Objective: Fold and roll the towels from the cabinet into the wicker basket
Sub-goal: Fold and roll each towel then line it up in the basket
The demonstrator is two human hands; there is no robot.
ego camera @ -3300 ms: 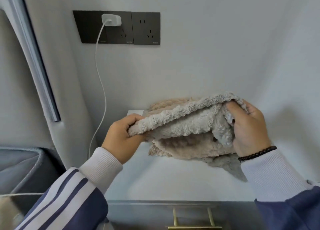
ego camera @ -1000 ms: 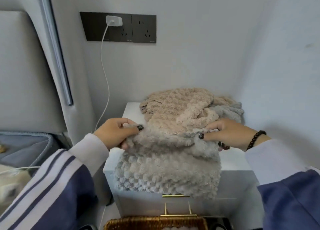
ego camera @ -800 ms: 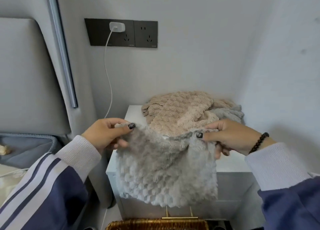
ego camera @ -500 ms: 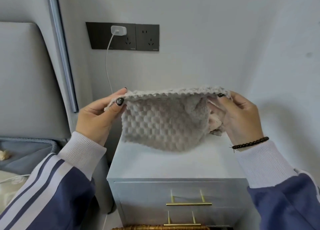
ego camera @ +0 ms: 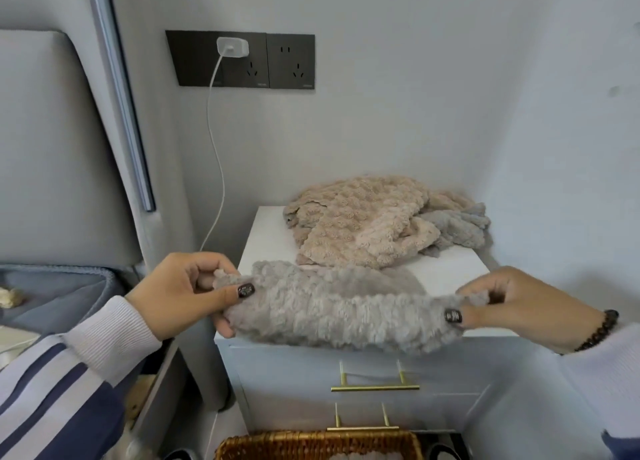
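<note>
A white nightstand (ego camera: 450, 276) with two brass drawer handles (ego camera: 375, 387) stands in a corner of pale grey walls (ego camera: 415, 96). Above it and to the left, a dark socket panel (ego camera: 242, 59) on the wall holds a white charger (ego camera: 232, 46), whose cable (ego camera: 216, 154) hangs down beside the nightstand. Left of the nightstand rises a grey padded headboard (ego camera: 52, 148) with a metallic vertical trim strip (ego camera: 121, 106), and grey bedding (ego camera: 59, 290) lies below it.

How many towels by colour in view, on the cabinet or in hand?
Grey, held stretched between left hand and right hand: 1 grey towel
Beige towel on the cabinet: 1
Blue-grey towel beside it: 1
Total: 3
</note>
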